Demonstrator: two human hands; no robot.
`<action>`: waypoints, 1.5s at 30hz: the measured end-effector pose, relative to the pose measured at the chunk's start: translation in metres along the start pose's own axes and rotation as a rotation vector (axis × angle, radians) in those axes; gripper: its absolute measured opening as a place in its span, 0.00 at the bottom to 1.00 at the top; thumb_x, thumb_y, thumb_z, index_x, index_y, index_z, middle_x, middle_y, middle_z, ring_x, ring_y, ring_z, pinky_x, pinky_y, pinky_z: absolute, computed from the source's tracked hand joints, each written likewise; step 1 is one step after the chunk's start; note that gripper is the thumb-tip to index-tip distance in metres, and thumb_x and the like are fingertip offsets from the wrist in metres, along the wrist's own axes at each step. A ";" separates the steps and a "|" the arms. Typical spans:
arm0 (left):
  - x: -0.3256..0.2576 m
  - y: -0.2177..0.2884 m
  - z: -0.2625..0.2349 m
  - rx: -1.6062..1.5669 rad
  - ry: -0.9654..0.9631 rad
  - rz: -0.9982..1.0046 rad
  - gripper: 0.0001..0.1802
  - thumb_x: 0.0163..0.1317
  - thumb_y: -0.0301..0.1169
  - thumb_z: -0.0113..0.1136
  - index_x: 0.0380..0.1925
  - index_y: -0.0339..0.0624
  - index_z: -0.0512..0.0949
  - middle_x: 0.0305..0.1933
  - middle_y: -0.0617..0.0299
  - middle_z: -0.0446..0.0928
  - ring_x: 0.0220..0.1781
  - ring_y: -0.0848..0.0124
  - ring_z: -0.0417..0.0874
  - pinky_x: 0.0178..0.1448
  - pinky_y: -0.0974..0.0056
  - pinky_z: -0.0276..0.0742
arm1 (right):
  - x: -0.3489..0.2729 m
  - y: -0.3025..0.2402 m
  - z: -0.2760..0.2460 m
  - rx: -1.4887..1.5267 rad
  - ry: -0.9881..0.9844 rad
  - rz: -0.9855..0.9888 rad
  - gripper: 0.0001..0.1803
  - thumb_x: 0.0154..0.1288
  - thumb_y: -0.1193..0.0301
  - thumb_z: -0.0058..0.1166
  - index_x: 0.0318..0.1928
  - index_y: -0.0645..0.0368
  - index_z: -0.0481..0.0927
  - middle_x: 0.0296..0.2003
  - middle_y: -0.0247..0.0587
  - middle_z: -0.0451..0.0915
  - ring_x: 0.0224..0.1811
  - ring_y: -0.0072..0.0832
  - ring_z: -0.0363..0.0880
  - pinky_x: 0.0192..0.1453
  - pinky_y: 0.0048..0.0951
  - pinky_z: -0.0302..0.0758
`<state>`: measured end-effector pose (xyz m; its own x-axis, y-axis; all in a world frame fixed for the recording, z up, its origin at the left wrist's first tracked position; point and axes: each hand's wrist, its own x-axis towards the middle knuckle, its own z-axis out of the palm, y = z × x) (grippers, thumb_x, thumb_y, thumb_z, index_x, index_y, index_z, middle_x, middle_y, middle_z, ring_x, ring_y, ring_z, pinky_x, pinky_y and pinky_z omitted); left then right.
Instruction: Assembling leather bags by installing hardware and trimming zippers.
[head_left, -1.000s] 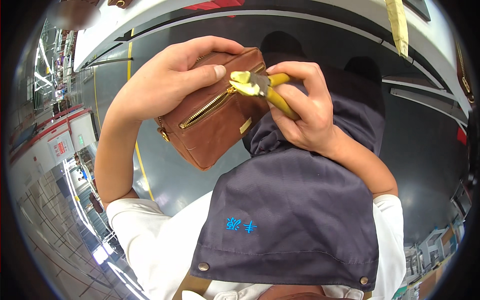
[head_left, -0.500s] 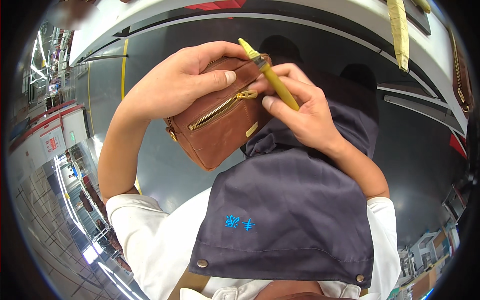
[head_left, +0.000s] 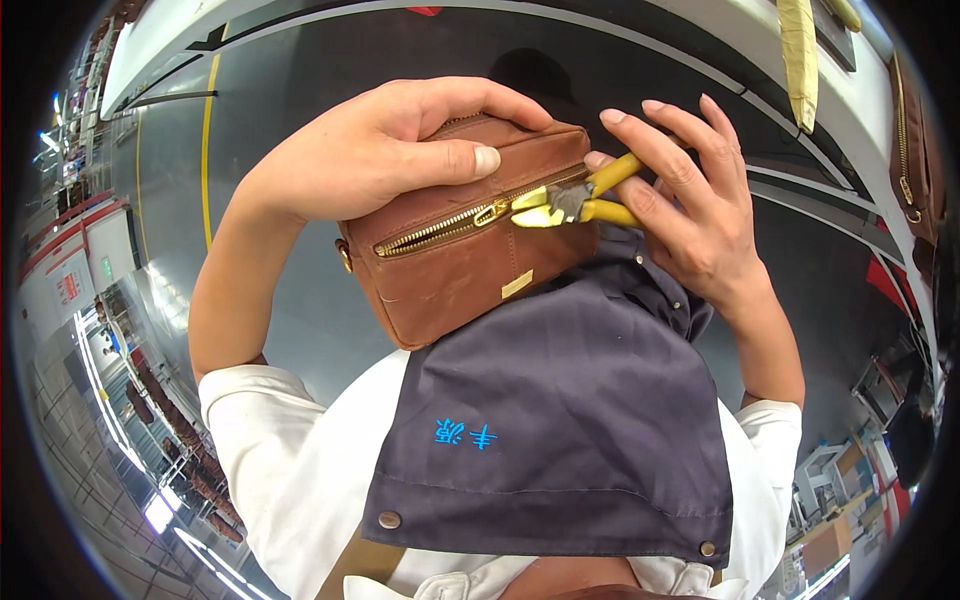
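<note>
A brown leather bag (head_left: 440,290) is held up over my dark apron, its front zipper (head_left: 430,235) partly open. My left hand (head_left: 390,150) grips the bag's top edge, thumb on the front face and fingers over the back. Pliers with yellow handles (head_left: 612,190) rest in my right hand (head_left: 690,195), between thumb and fingers, with several fingers stretched out. The jaws, covered in pale yellow, are spread and point left, close to the gold zipper pull (head_left: 490,212). A small gold plate (head_left: 517,286) sits on the bag's lower front.
A white table edge (head_left: 650,50) curves across the far side. On it at the right are a yellow-wrapped bar (head_left: 798,70) and another brown zippered bag (head_left: 915,150). Grey floor (head_left: 290,120) with a yellow line shows at the left.
The pliers have swung from upright to pointing left, and their handles now spread apart. My right hand has moved right and its fingers have opened out. The bag has shifted slightly right.
</note>
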<state>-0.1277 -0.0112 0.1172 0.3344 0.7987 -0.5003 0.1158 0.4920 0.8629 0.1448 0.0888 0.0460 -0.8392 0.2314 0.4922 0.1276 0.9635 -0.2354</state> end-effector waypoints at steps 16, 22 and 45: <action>0.001 -0.006 0.001 -0.005 -0.056 0.034 0.25 0.74 0.31 0.55 0.67 0.30 0.69 0.65 0.52 0.75 0.65 0.69 0.76 0.71 0.64 0.71 | 0.007 0.009 0.014 0.059 0.017 -0.143 0.08 0.50 0.68 0.62 0.31 0.56 0.79 0.47 0.38 0.78 0.48 0.35 0.77 0.50 0.38 0.77; 0.002 -0.006 0.000 0.008 -0.056 0.052 0.25 0.73 0.30 0.55 0.67 0.30 0.69 0.64 0.51 0.76 0.65 0.69 0.77 0.71 0.64 0.72 | 0.010 0.010 0.015 0.068 0.033 -0.153 0.08 0.49 0.68 0.61 0.30 0.55 0.77 0.45 0.37 0.77 0.46 0.34 0.77 0.46 0.35 0.76; -0.040 -0.013 -0.019 -0.187 0.202 0.049 0.26 0.70 0.28 0.57 0.66 0.32 0.69 0.64 0.53 0.76 0.65 0.69 0.77 0.70 0.63 0.72 | 0.062 0.003 -0.004 -0.016 0.007 0.018 0.07 0.54 0.73 0.59 0.35 0.55 0.81 0.43 0.36 0.76 0.46 0.35 0.75 0.48 0.36 0.72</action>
<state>-0.1604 -0.0429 0.1248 0.1395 0.8666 -0.4791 -0.0767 0.4918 0.8673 0.0953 0.1068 0.0791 -0.8330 0.2500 0.4935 0.1514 0.9610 -0.2313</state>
